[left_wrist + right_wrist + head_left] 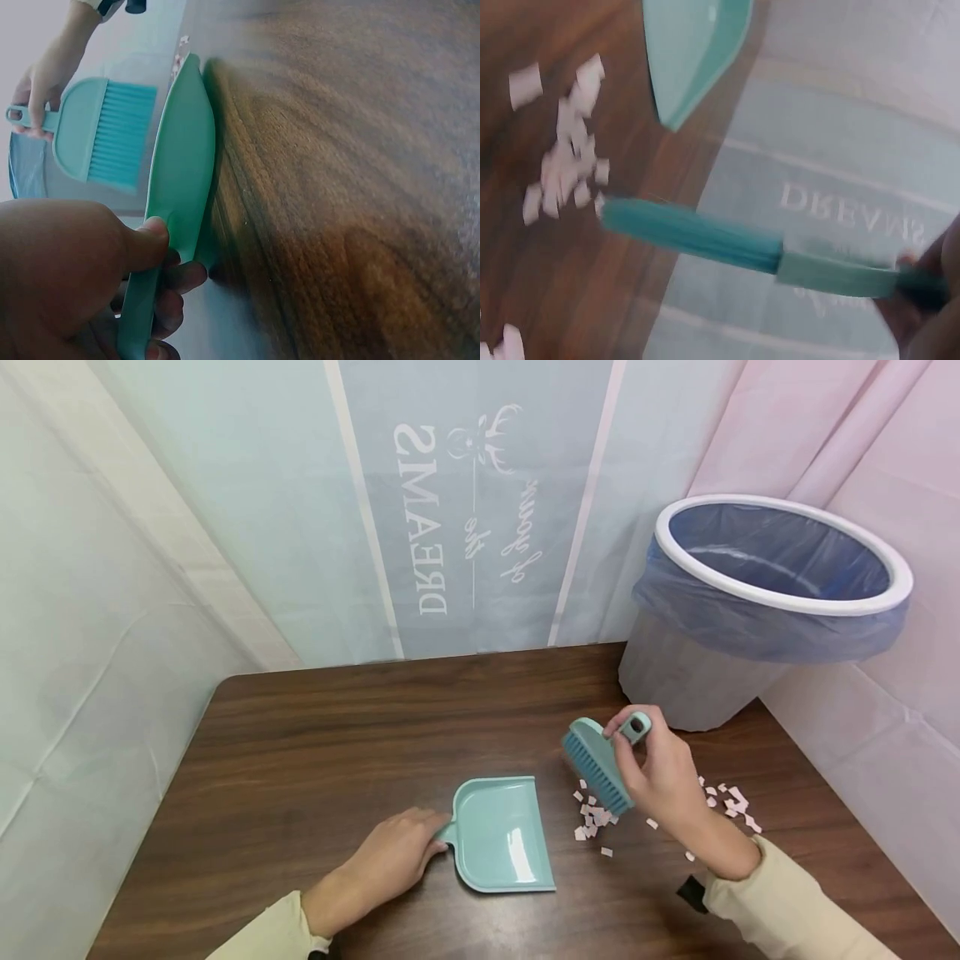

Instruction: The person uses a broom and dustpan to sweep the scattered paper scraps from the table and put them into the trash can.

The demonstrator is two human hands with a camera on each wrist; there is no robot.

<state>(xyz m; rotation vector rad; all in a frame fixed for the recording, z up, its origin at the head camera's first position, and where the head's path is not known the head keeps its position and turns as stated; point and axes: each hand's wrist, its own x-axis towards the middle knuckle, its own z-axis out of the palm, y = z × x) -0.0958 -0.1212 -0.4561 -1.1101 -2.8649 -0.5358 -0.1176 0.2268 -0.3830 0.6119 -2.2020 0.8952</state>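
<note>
A teal dustpan (498,835) lies on the wooden table, its straight lip facing right. My left hand (393,856) grips its handle, thumb on top and fingers curled beneath in the left wrist view. Up and to the right, my right hand (660,768) holds a teal hand brush (597,760) by its handle, bristles pointing down and left. Small white paper scraps (592,818) lie in a cluster between the dustpan lip and the brush. In the right wrist view the bristles (690,232) hang beside that cluster of scraps.
More white scraps (738,802) are scattered right of my right hand. A waste bin (675,672) with a white rim and blue liner stands at the table's back right corner. Printed fabric (480,527) hangs behind the table, and pale sheets (90,652) close off the sides.
</note>
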